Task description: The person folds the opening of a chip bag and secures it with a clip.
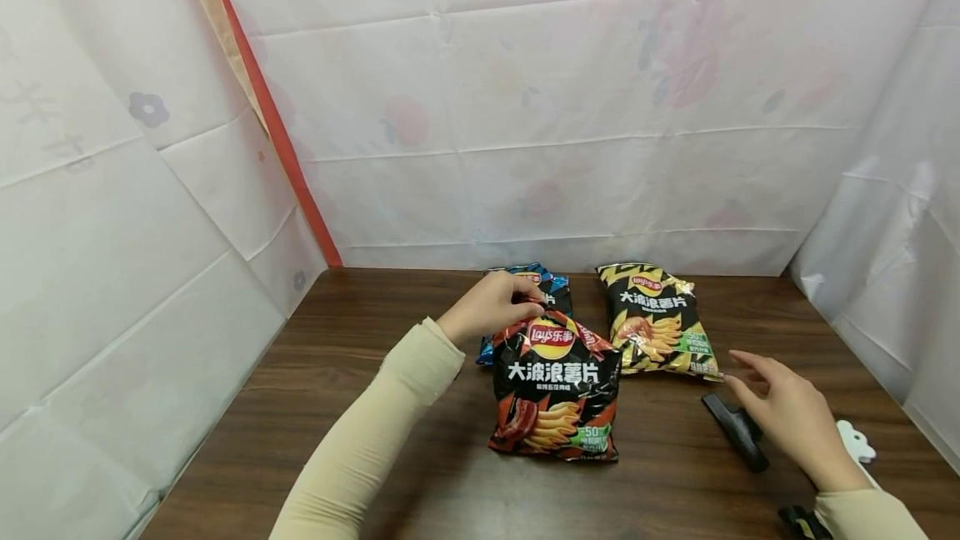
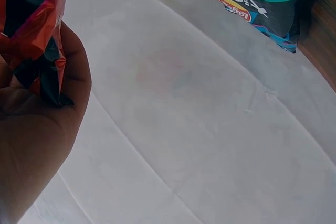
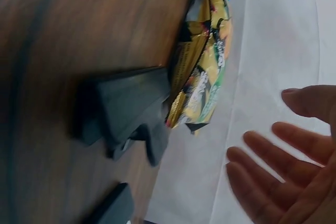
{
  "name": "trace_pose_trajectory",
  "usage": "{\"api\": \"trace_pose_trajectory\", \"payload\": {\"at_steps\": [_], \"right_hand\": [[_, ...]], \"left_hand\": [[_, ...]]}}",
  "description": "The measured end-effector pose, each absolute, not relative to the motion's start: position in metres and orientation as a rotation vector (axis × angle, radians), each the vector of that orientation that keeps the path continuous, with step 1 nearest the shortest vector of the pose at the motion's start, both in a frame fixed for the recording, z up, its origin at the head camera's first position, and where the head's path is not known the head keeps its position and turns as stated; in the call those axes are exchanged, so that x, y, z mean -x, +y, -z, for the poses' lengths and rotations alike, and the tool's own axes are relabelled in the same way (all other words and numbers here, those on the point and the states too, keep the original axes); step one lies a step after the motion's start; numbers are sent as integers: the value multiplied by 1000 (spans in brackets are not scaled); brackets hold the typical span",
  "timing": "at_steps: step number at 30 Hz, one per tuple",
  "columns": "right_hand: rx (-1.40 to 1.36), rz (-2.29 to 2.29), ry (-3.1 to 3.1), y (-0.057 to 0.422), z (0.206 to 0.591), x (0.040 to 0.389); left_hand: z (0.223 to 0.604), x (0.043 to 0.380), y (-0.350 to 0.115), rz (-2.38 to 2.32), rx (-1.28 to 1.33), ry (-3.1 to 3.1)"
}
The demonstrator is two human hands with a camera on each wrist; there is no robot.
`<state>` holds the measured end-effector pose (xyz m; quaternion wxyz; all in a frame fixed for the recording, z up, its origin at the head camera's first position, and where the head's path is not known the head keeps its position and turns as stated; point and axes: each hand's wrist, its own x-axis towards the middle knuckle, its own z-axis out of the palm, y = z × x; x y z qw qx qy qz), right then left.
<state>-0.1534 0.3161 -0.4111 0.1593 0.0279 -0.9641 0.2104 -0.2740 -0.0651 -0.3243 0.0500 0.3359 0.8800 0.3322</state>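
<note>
My left hand point(image 1: 498, 304) pinches the gathered top of a red-and-black bag of potato chips point(image 1: 555, 390), which hangs upright with its front facing me. In the left wrist view the thumb and fingers close around the crumpled top edge of that bag point(image 2: 39, 14). My right hand point(image 1: 787, 411) hovers at the right with its fingers apart, holding nothing. Below and left of it lies a black plastic piece point(image 1: 737, 432), which in the right wrist view has a notched, hooked side. The right wrist view shows the same hand point(image 3: 289, 171) with fingers spread.
Behind the held bag lies a blue chip bag point(image 1: 558, 292), partly hidden. A yellow-and-black chip bag point(image 1: 656, 323) lies to its right. A white scalloped item point(image 1: 857, 442) and another black object point(image 1: 802, 523) are by the right wrist. White sheeting point(image 1: 562, 107) hangs around the wooden table point(image 1: 337, 332).
</note>
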Motion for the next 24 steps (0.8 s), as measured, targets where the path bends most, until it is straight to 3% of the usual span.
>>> {"api": "trace_pose_trajectory", "payload": {"at_steps": [24], "right_hand": [[5, -459, -3200, 334, 421, 167]], "left_hand": [[322, 273, -65, -1037, -1019, 2647]]}}
